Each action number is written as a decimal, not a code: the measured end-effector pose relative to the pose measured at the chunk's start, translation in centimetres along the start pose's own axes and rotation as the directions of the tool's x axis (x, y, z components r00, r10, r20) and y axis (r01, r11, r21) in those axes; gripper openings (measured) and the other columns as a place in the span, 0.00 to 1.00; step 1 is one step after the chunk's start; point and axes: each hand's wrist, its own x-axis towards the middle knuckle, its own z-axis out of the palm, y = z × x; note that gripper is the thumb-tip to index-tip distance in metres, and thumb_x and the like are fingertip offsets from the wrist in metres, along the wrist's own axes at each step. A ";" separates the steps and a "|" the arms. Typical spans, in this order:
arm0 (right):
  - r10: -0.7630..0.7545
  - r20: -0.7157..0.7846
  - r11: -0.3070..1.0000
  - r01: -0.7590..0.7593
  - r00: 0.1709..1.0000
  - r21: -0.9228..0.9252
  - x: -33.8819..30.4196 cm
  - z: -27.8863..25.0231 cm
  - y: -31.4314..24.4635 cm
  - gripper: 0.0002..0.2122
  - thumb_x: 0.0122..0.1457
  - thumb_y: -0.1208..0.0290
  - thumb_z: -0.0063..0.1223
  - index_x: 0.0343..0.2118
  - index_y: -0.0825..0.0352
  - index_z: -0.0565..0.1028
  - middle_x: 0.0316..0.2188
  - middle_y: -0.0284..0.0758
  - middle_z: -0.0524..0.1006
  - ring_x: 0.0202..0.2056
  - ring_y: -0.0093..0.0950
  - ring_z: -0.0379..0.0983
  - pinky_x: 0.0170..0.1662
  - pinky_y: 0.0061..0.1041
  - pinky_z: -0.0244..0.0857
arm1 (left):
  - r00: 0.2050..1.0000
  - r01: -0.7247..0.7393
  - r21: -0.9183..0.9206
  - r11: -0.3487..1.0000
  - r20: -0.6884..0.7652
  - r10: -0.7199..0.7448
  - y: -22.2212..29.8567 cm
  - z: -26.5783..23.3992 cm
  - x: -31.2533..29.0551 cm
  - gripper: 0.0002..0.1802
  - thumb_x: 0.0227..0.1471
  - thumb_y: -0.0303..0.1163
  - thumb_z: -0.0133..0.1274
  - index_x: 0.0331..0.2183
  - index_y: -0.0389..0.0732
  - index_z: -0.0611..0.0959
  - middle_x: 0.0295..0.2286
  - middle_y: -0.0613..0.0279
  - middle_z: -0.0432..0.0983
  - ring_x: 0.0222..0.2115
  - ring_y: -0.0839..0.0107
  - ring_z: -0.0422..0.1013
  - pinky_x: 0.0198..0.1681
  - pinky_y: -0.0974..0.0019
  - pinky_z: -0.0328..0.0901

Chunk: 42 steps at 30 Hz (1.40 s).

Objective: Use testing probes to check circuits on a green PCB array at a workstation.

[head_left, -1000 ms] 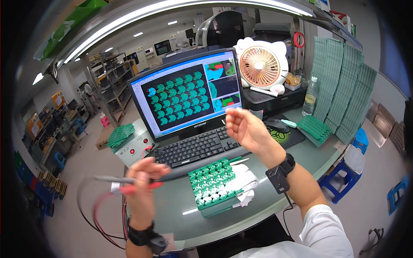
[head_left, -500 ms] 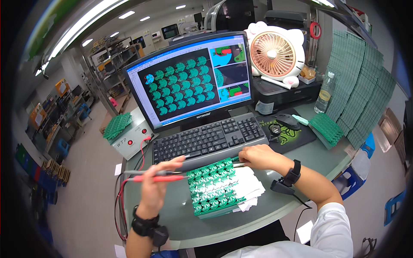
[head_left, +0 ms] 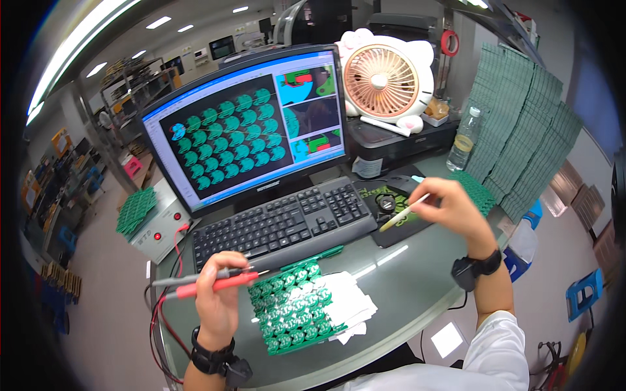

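On the counter [head_left: 407, 277], in front of the keyboard [head_left: 280, 225], lies a green circuit board [head_left: 290, 307], with white paper slips [head_left: 349, 301] against its right edge. The left hand [head_left: 218, 301], its fingers curled closed, holds a grey probe [head_left: 171, 282] and a red probe [head_left: 186, 290] side by side, their tips near the board's upper left corner; whether they touch it I cannot tell. The right hand [head_left: 460, 207] pinches a thin stick [head_left: 403, 215] between thumb and fingers, held slanting above the mouse mat [head_left: 391, 238]. Behind the keyboard stands a lit monitor [head_left: 228, 140].
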 end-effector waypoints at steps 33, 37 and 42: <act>-0.048 0.322 0.959 0.134 0.946 -0.249 7.3 5.4 10.1 0.23 0.41 0.64 0.71 0.33 0.67 0.66 0.29 0.39 0.74 0.32 0.36 0.72 0.35 0.32 0.64 | 0.910 0.210 -0.022 0.977 0.368 -0.188 -1.0 0.8 -1.1 0.24 0.58 0.42 0.38 0.30 0.30 0.79 0.30 0.53 0.71 0.23 0.72 0.66 0.26 0.70 0.62; -0.107 0.079 0.994 0.104 0.991 0.044 7.6 6.0 12.5 0.16 0.51 0.64 0.65 0.32 0.68 0.69 0.33 0.37 0.78 0.33 0.29 0.75 0.36 0.30 0.67 | 0.902 0.207 -0.035 0.978 0.395 -0.177 -1.1 0.5 -1.1 0.23 0.60 0.40 0.38 0.32 0.30 0.80 0.32 0.53 0.71 0.24 0.73 0.67 0.28 0.70 0.63; 0.038 -0.262 0.980 0.014 0.964 0.197 5.6 5.8 16.8 0.07 0.62 0.69 0.51 0.33 0.68 0.71 0.38 0.39 0.79 0.42 0.25 0.74 0.45 0.24 0.66 | 0.890 0.213 -0.047 0.976 0.421 -0.174 -1.3 0.4 -1.2 0.23 0.61 0.38 0.36 0.32 0.30 0.80 0.33 0.53 0.71 0.25 0.73 0.67 0.29 0.70 0.63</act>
